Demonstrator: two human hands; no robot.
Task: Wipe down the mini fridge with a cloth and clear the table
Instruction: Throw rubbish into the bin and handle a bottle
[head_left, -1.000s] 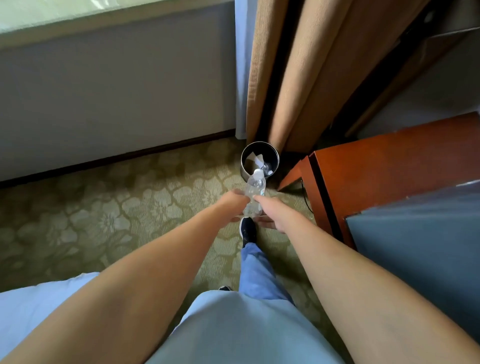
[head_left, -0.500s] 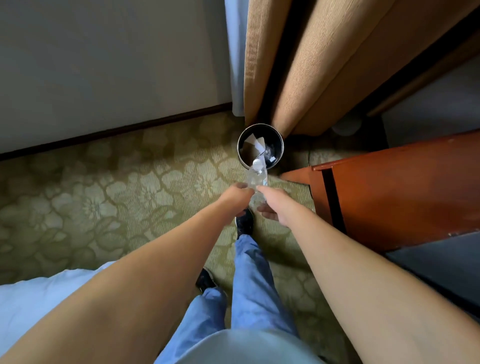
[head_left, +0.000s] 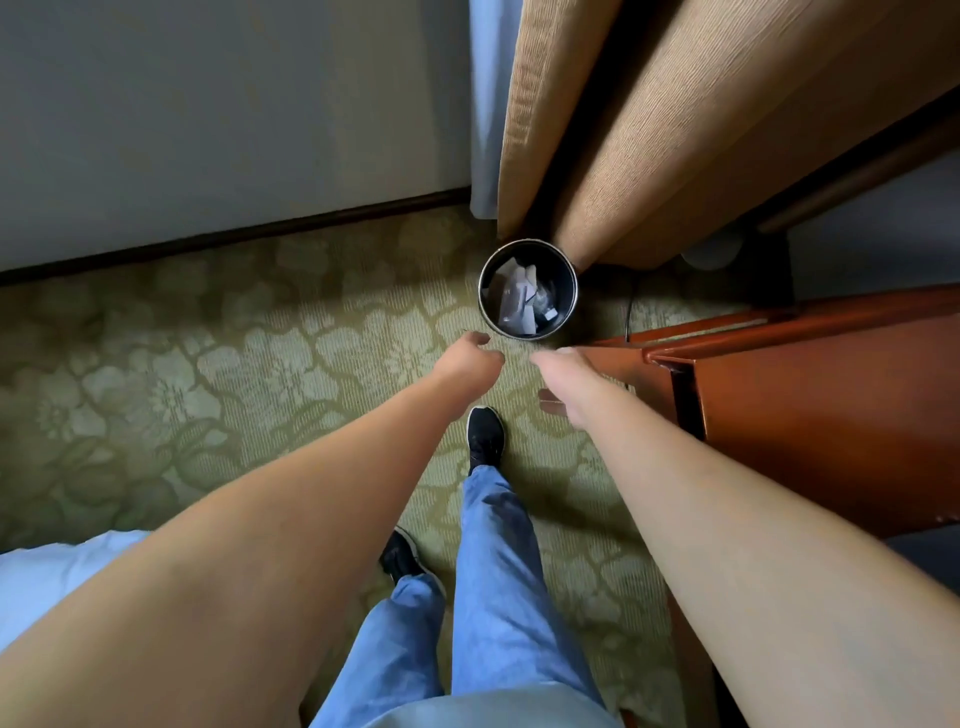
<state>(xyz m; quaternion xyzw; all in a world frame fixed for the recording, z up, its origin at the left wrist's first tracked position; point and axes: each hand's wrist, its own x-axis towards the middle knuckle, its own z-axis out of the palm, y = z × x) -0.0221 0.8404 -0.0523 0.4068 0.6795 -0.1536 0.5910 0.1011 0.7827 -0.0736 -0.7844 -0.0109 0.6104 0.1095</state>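
Note:
A small round black waste bin (head_left: 484, 306) stands on the carpet by the curtain, with crumpled paper and clear plastic (head_left: 522, 296) inside. My left hand (head_left: 470, 358) hovers just short of the bin's near rim, fingers loosely curled and holding nothing. My right hand (head_left: 563, 376) hangs beside it, a little to the right, fingers relaxed and empty. The clear bottle I held before is no longer in either hand; whether it is the plastic in the bin I cannot tell.
A reddish-brown wooden table (head_left: 831, 405) fills the right side, its corner close to my right hand. Tan curtains (head_left: 649, 130) hang behind the bin. A grey wall with dark skirting (head_left: 234, 234) runs along the left. White bedding (head_left: 47, 577) lies at lower left.
Both hands held a clear plastic bottle over the bin; now they are empty and slightly apart. The view has moved closer over the bin.

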